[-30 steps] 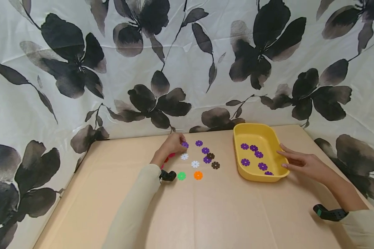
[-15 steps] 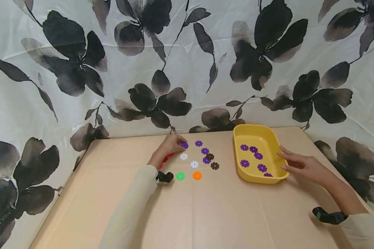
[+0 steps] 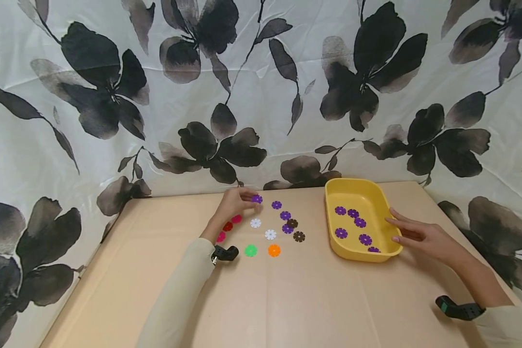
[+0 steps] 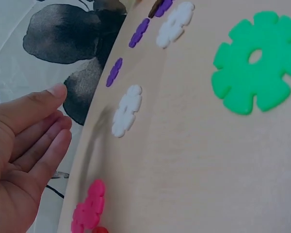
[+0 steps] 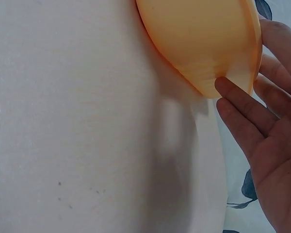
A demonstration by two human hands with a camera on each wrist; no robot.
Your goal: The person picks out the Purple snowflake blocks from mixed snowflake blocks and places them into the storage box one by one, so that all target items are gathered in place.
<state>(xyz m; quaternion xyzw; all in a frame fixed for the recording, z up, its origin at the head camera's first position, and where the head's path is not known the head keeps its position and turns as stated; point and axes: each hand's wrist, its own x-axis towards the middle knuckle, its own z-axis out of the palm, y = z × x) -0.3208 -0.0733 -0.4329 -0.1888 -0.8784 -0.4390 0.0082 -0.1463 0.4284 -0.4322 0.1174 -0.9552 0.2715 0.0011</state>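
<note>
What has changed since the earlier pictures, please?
In the head view, the left hand has moved up with the purple disc it pinches, away from the white disc below, uncovering more of the red disc. The right hand still touches the yellow tray; its six purple discs lie unchanged.

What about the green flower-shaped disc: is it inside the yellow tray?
No, the green flower-shaped disc lies on the tabletop, outside the yellow tray.
</note>
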